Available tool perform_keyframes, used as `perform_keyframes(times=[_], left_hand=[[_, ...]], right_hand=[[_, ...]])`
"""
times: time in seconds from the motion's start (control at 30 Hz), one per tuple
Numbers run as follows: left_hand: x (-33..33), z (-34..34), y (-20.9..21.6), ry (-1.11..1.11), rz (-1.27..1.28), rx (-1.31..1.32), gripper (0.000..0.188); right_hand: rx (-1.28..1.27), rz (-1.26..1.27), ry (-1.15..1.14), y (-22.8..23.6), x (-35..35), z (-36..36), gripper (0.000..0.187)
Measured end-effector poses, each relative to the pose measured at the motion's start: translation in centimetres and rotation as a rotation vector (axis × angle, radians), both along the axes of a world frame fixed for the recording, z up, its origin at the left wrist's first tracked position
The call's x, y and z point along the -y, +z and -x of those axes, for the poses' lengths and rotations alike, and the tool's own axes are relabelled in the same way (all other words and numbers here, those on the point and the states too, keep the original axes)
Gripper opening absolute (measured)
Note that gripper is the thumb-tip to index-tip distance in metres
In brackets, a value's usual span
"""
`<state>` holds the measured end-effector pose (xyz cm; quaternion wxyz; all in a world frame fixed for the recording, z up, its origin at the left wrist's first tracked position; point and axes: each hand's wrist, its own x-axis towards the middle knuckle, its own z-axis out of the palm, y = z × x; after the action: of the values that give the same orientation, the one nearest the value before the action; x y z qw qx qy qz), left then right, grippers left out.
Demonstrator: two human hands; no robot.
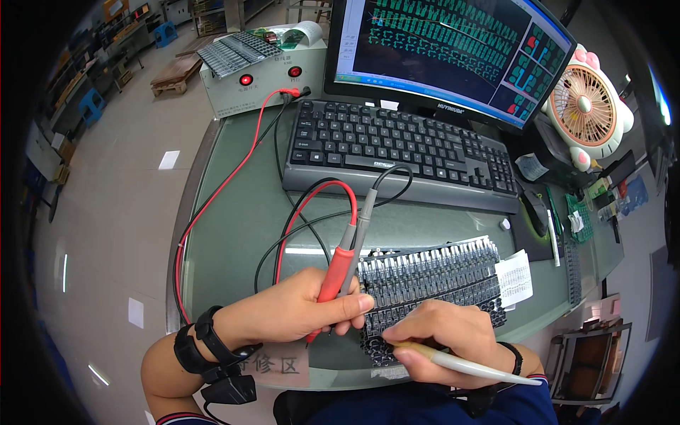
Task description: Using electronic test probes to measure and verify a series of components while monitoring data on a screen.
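A red test probe [333, 278] and a grey-black test probe [364, 221] stand side by side in my left hand [287, 306], its fingers closed around them, tips pointing down. The hand is at the left edge of a dark circuit board panel [433, 275] with rows of small repeated shapes. My right hand [451, 331] rests over the panel's lower part. It pinches a slender pen-like tool [482, 370] with a white tapered handle and a yellowish front end. The tool's tip is near the panel's lower left, partly hidden by my fingers.
Red and black cables [212, 202] run to a white box [265, 78] with red-lit switches, where more panels lie. Behind are a keyboard [397, 145] and a monitor [439, 49]. A mouse [535, 212], a fan [584, 106] and a paper slip [515, 276] stand right.
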<state>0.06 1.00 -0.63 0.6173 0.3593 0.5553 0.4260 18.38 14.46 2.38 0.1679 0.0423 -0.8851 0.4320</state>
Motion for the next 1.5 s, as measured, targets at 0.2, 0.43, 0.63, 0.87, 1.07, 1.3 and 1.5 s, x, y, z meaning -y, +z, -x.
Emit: perform_keyframes(times=[0.2,0.43,0.63,0.87,1.07,1.3,1.5], left_hand=[[0.03,0.13,-0.21,0.005,0.011,0.03,0.034],[0.0,0.14,-0.17,0.001,-0.002,0.037,0.034],[0.02,0.09,-0.17,0.009,0.004,0.037,0.035],[-0.02,0.01,-0.35,0.011,0.0,0.045,0.034],[-0.09,-0.05,-0.37,0.043,0.014,0.05,0.033],[-0.07,-0.03,-0.35,0.05,0.01,0.048,0.032],[-0.04,-0.19,-0.5,0.042,-0.021,0.002,0.039]], right_hand=[[-0.023,0.022,-0.051,-0.6,0.43,-0.1,0.017],[-0.008,0.008,-0.047,-0.45,0.33,-0.13,0.018],[-0.006,0.012,-0.044,-0.42,0.37,-0.11,0.018],[-0.014,-0.014,-0.032,-0.35,0.3,-0.02,0.018],[0.002,-0.027,-0.02,-0.1,0.26,0.1,0.016],[0.001,-0.028,-0.009,-0.18,0.24,0.03,0.016],[-0.001,-0.043,0.005,-0.12,0.17,0.0,0.016]])
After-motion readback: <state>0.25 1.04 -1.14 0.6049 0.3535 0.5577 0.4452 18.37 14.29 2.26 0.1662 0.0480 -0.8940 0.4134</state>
